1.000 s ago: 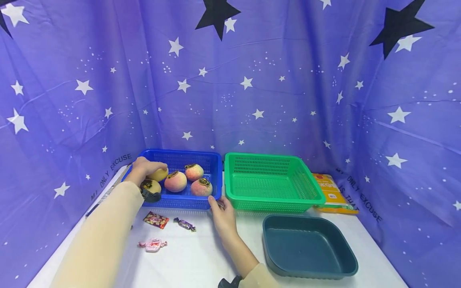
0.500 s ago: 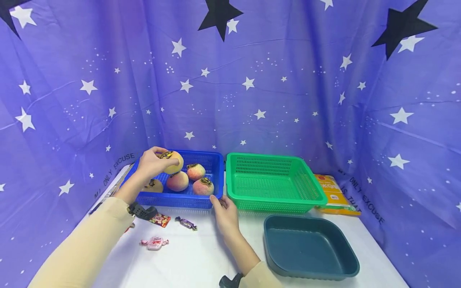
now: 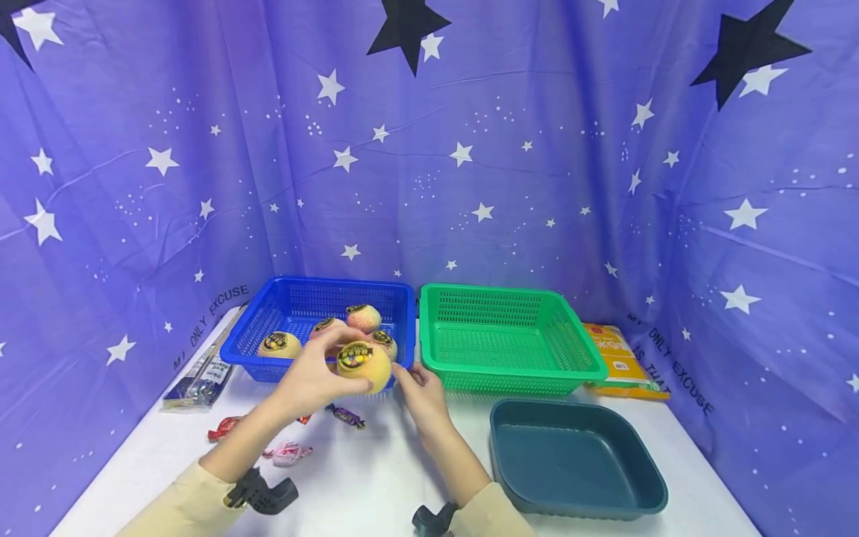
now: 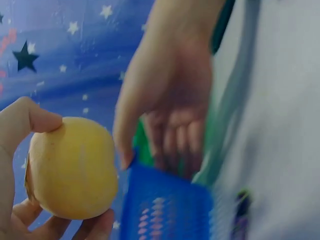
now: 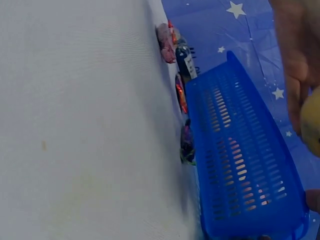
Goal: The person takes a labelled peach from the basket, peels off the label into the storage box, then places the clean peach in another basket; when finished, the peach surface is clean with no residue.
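Note:
My left hand grips a yellow peach with a black label on its side. The peach is held up in front of the right part of the blue basket. In the left wrist view the thumb presses the top of the peach, fingers beneath. Several more peaches with black labels sit in the basket, some partly hidden by the left hand. My right hand holds the basket's front right corner, thumb at the rim and fingers curled behind it.
A green basket stands right of the blue one, a dark teal tub in front of it. Wrapped candies lie on the white table. Clear packages lie at left, a yellow packet at back right.
My left hand has taken the yellow peach from the blue basket's left side, lifted it, and brought it right and toward me. My right hand keeps its hold on the basket corner.

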`<state>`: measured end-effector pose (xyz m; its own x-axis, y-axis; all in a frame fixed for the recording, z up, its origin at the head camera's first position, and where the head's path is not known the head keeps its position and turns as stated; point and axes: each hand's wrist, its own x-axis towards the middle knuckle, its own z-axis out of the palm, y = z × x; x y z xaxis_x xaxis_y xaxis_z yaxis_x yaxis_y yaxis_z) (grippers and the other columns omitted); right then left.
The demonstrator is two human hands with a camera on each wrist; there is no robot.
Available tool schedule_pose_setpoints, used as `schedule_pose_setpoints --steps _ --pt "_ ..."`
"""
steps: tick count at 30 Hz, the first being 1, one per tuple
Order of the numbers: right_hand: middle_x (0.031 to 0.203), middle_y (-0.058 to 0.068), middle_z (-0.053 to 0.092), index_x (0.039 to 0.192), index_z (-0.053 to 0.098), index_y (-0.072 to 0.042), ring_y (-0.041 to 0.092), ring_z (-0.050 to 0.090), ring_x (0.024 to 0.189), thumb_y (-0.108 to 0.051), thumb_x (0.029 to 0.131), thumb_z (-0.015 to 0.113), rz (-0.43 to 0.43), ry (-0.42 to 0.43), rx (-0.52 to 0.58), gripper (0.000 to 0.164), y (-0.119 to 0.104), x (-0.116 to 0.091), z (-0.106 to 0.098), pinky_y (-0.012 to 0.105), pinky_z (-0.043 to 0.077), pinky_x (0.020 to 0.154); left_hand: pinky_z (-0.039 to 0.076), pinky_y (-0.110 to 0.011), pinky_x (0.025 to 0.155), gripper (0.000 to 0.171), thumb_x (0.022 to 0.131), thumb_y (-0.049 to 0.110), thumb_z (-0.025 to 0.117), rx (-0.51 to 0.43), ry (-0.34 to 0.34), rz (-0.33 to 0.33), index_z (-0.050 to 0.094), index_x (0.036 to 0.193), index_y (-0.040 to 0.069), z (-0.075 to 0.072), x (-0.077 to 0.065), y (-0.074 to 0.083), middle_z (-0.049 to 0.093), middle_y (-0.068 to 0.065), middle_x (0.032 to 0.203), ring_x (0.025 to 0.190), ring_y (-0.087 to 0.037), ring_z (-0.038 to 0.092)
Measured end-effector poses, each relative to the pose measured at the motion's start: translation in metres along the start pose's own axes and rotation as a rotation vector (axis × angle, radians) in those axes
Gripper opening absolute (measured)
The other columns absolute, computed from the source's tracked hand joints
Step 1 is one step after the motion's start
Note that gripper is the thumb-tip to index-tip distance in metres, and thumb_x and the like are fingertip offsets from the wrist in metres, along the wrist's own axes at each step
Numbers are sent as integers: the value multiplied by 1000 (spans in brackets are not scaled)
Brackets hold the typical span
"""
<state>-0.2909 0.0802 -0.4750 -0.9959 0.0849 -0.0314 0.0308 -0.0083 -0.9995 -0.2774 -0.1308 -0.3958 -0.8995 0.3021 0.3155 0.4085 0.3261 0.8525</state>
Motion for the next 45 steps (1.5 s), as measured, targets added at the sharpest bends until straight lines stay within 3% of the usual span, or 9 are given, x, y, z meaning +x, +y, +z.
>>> schedule_pose_setpoints --steps 8,15,25,29,34,40,45 --pt "148 26 70 149 61 10 36 66 141 -33 106 72 -21 -43 -3 62 -2 0 -2 53 53 123 62 -31 100 67 73 24 101 13 -111 -26 70 133 27 39 -48 -23 75 3 131 116 -17 72" --pt "152 28 67 152 56 13 39 62 147 -33 106 71 -16 -68 5 67 -5 0 -3 54 50 125 63 -30 100 69 72 23 101 13 -167 16 70 134 24 55 -73 -37 76 5 128 118 -13 71" --pt "155 27 64 155 53 12 39 60 150 -35 108 70 -3 -89 2 69 -7 -1 -5 54 49 126 63 -30 104 68 75 20 99 -15 -231 68 69 135 14 71 -81 -50 76 8 127 118 -8 71" --pt "154 27 65 155 53 12 39 60 149 -35 108 70 -12 -100 1 69 -7 -1 -5 55 49 126 62 -28 105 69 75 22 100 -3 -240 35 70 136 16 74 -82 -52 75 12 126 117 -5 71" --pt "154 28 64 154 53 12 41 59 148 -35 107 71 -3 -123 -7 69 -11 -4 -5 57 47 128 61 -27 104 69 76 24 100 -27 -251 20 70 137 15 71 -83 -51 76 8 126 116 -5 72" --pt "155 34 59 157 45 14 49 60 144 -32 104 72 44 -126 -82 76 -19 -26 -15 59 50 124 58 -25 106 73 79 26 99 -80 -302 -36 68 143 12 69 -82 -50 76 3 132 120 -8 72" --pt "151 31 63 154 50 11 44 64 139 -30 103 74 36 -158 -180 69 -27 -46 -26 59 54 119 53 -21 113 75 82 24 96 -143 -331 -76 64 148 7 68 -82 -51 71 -6 143 131 -16 71"
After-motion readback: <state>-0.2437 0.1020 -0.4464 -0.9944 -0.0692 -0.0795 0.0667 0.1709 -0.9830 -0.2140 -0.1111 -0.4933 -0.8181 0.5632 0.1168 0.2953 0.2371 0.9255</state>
